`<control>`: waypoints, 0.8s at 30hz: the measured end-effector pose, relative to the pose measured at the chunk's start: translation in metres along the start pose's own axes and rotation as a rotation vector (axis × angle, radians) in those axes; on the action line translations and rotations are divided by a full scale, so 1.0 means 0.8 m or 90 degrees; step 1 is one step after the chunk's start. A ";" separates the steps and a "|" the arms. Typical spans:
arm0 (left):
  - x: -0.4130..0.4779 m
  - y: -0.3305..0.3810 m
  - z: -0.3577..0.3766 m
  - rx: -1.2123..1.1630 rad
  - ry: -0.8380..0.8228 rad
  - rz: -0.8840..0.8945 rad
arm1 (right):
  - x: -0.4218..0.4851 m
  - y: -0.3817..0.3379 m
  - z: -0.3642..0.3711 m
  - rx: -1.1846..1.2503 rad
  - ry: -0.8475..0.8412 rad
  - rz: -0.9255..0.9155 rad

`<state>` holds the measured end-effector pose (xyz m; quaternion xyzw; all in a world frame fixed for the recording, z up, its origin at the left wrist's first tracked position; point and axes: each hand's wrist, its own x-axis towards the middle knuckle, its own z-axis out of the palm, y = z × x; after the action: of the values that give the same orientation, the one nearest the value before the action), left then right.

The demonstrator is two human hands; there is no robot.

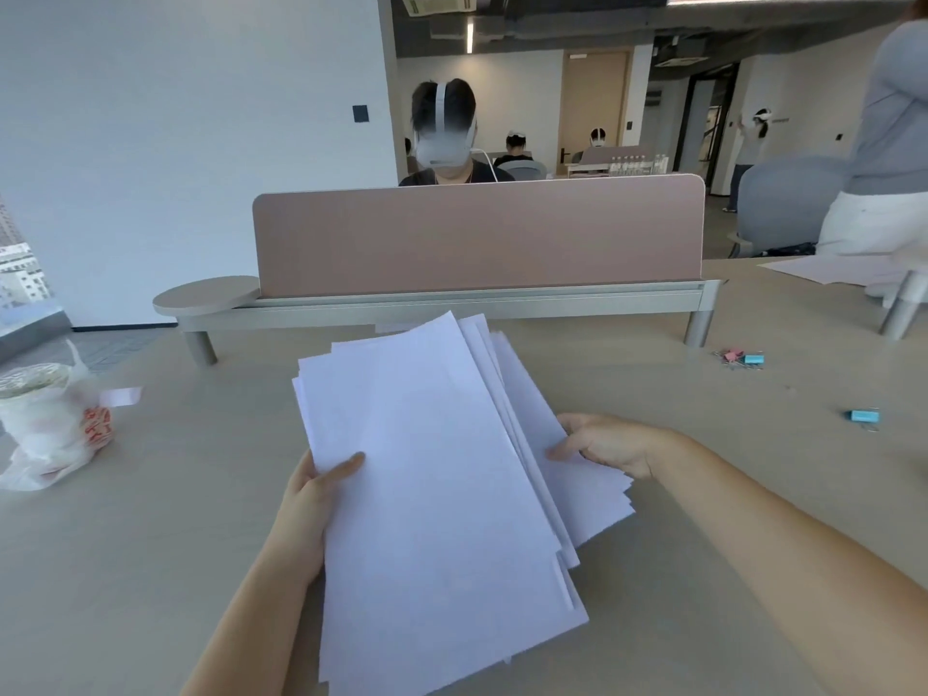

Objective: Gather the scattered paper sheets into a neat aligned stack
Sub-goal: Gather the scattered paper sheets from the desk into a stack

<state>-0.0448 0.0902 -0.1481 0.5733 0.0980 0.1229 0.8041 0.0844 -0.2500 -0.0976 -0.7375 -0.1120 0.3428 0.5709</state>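
a: where are the paper sheets [427, 494] at this moment?

b: they are in the near middle of the view, held above the table [703, 494] by both hands. the bundle is tilted a little to the left at its far end, and it is not aligned. several sheets stick out like a fan on the right side, and some corners show at the far left edge too.

a: how does the left hand [306, 509] hold them?

b: it grips the left edge. the thumb lies on top of the upper sheet, and the other fingers are under the paper, so i cannot see them.

a: and the right hand [602, 447]?

b: it is on the right edge, where the sheets are fanned out. the fingers are bent and closed on the lower sheets, with fingertips pressing on the paper.

a: what else is on the table?

b: a plastic bag [50, 424] with a container inside is at the far left. on the right there are small clips: a pink clip [732, 356] and a blue clip [753, 359] close together, and another blue clip [864, 416] nearer, apart from them. a pink divider panel [477, 238] stands at the far side of the table.
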 end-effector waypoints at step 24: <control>-0.005 -0.005 0.051 -0.011 -0.054 0.021 | 0.003 0.019 0.057 0.154 0.111 -0.108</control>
<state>-0.0360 0.0513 -0.1389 0.5728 0.0531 0.1127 0.8102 0.0541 -0.2186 -0.1180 -0.6784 -0.0820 0.2388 0.6900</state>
